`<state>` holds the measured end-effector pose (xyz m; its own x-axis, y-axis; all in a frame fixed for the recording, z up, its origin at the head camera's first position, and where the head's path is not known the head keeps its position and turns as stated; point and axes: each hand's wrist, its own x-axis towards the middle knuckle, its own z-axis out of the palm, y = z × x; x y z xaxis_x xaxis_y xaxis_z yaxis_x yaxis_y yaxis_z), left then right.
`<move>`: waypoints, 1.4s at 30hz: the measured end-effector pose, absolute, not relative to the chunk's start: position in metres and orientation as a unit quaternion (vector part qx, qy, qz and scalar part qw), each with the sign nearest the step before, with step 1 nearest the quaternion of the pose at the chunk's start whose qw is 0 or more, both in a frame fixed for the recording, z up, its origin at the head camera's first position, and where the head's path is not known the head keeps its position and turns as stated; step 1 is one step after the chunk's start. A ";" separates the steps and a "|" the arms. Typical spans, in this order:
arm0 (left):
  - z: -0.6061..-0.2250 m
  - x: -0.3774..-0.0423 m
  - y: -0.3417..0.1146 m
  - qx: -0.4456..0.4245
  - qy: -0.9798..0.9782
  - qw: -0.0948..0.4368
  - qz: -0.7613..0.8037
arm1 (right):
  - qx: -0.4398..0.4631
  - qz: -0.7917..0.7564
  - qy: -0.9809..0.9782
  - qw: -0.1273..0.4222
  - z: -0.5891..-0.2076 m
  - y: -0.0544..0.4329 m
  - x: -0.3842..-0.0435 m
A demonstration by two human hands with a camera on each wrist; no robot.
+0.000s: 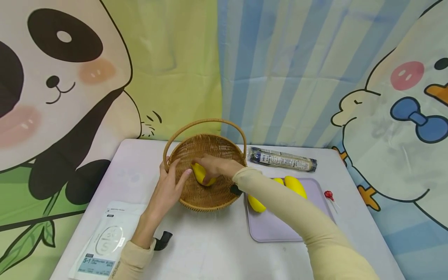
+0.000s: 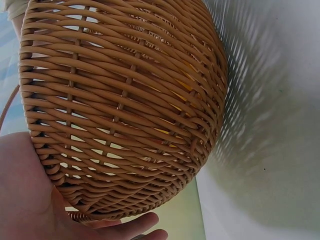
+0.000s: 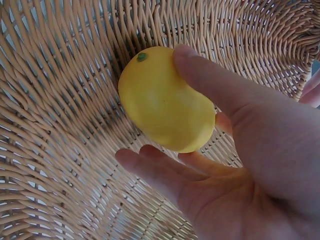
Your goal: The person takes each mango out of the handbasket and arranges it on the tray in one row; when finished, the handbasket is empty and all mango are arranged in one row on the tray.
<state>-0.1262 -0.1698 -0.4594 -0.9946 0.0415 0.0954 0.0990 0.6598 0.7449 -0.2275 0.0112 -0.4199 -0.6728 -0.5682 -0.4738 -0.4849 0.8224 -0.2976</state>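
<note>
A brown wicker basket (image 1: pixel 189 194) with an arched handle tilts toward me on the table. My left hand (image 1: pixel 167 192) holds its left side, thumb over the rim and fingers outside, as the left wrist view shows that hand (image 2: pixel 30 195) against the weave. Inside the basket, my right hand (image 1: pixel 218 167) holds a yellow mango (image 1: pixel 198 173). In the right wrist view the thumb presses the top edge of the mango (image 3: pixel 165 102); some fingers lie beneath it, and two fingertips stand a little apart from its skin.
Several mangoes (image 1: pixel 295 186) lie on a purple tray (image 1: pixel 276 231) at right, partly behind my right sleeve. A dark wrapped packet (image 1: pixel 283 158) lies behind it; a red lollipop (image 1: pixel 328 194) is to its right. A white pouch (image 1: pixel 106 241) lies at front left.
</note>
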 end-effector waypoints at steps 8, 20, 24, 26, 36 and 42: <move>-0.460 -0.127 -0.170 -0.041 -0.909 0.035 -0.412 | -0.282 -0.079 0.913 0.285 -0.421 0.012 -0.227; -0.459 -0.128 -0.169 -0.040 -0.909 0.030 -0.414 | -0.333 -0.083 0.905 0.252 -0.400 0.022 -0.220; -0.460 -0.128 -0.170 -0.037 -0.909 0.028 -0.414 | -0.356 -0.088 0.898 0.242 -0.385 0.028 -0.213; -0.461 -0.128 -0.170 -0.037 -0.909 0.028 -0.413 | -0.362 -0.094 0.896 0.239 -0.376 0.033 -0.208; -0.462 -0.127 -0.170 -0.031 -0.912 0.020 -0.409 | -0.393 -0.141 0.884 0.209 -0.333 0.080 -0.180; -0.462 -0.128 -0.170 -0.035 -0.910 0.028 -0.412 | -0.374 -0.202 0.882 0.203 -0.314 0.127 -0.160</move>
